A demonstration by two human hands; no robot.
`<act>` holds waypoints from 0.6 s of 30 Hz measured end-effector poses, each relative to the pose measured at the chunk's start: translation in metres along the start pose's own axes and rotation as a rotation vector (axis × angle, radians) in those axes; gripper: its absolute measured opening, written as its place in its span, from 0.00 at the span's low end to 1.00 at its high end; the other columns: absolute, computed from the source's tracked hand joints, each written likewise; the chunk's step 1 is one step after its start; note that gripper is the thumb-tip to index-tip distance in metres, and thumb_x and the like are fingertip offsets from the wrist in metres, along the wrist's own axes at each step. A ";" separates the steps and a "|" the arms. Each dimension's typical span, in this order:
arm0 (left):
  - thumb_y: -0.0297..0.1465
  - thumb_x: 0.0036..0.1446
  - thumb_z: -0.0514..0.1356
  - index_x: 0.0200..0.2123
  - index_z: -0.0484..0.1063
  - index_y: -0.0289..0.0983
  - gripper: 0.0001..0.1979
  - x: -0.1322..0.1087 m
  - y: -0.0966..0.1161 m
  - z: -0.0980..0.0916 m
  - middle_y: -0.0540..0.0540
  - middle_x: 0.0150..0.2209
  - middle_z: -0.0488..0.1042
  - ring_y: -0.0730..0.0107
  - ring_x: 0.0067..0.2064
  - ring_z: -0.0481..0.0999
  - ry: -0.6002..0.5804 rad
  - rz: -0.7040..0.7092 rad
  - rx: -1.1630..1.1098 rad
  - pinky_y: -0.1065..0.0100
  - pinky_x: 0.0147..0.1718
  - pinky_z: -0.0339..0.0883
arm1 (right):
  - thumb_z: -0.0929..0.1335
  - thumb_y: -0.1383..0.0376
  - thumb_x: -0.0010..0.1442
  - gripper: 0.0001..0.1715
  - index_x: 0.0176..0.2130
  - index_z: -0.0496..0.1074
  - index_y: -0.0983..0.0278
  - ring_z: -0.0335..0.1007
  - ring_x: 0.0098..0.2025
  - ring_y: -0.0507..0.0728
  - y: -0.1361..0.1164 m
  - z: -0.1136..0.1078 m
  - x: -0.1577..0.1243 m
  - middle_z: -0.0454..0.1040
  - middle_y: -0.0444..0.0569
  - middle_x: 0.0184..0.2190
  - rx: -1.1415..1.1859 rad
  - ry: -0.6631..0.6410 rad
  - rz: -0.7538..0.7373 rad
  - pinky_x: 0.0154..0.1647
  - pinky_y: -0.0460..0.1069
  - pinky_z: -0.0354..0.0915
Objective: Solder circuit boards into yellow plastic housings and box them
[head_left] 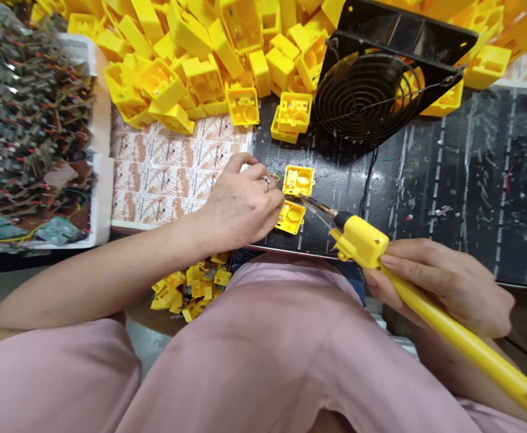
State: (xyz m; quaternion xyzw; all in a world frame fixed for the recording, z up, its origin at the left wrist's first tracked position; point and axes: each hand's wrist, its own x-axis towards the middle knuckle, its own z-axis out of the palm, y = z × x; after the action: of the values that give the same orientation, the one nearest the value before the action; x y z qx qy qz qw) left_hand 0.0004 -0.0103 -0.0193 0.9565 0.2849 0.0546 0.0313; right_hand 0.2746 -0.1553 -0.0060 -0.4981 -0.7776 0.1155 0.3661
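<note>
My right hand (444,282) is wrapped around a yellow soldering iron (365,240), whose dark metal tip points left and down. That tip reaches the gap between two small open yellow plastic housings, an upper one (299,180) and a lower one (291,218). My left hand (252,201), with a ring on one finger, is closed at the left side of these housings and covers part of the lower one. Its fingertips are pressed together, and what they hold is hidden. Thin wires show faintly beside the upper housing.
A heap of yellow housings (191,78) spans the back. A black fan (367,96) with a wire grille stands behind the work spot, its cable trailing forward. On the left, a white foam box (103,198) holds many circuit boards. More yellow pieces (194,288) lie below the table edge.
</note>
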 end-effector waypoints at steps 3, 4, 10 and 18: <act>0.31 0.67 0.51 0.27 0.74 0.40 0.17 0.001 0.001 -0.003 0.47 0.28 0.77 0.59 0.39 0.77 -0.037 0.022 0.051 0.46 0.56 0.71 | 0.74 0.70 0.66 0.23 0.59 0.73 0.61 0.83 0.35 0.55 0.001 -0.001 0.002 0.82 0.50 0.36 -0.008 0.042 -0.061 0.38 0.46 0.81; 0.31 0.67 0.51 0.27 0.74 0.40 0.17 0.002 0.002 -0.004 0.47 0.28 0.77 0.59 0.40 0.77 -0.047 0.026 0.065 0.46 0.55 0.72 | 0.75 0.71 0.64 0.28 0.61 0.73 0.61 0.83 0.36 0.56 0.000 -0.001 0.003 0.83 0.50 0.36 -0.022 0.051 -0.065 0.38 0.46 0.81; 0.31 0.68 0.51 0.28 0.74 0.39 0.18 0.004 0.004 -0.005 0.48 0.27 0.77 0.60 0.40 0.77 -0.072 0.009 0.066 0.48 0.55 0.71 | 0.79 0.73 0.57 0.39 0.64 0.74 0.57 0.82 0.36 0.56 -0.003 0.003 -0.006 0.84 0.47 0.41 -0.025 0.185 0.020 0.37 0.47 0.81; 0.31 0.69 0.49 0.29 0.75 0.39 0.19 0.005 0.004 -0.008 0.46 0.29 0.78 0.59 0.40 0.78 -0.100 0.054 0.156 0.48 0.53 0.73 | 0.79 0.69 0.59 0.36 0.63 0.75 0.51 0.82 0.37 0.58 -0.013 0.011 -0.008 0.84 0.44 0.41 -0.073 0.258 0.140 0.37 0.51 0.80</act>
State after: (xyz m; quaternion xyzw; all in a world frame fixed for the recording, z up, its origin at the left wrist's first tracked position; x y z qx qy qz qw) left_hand 0.0059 -0.0110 -0.0108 0.9649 0.2605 -0.0147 -0.0307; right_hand 0.2604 -0.1667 -0.0102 -0.5746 -0.6912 0.0473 0.4357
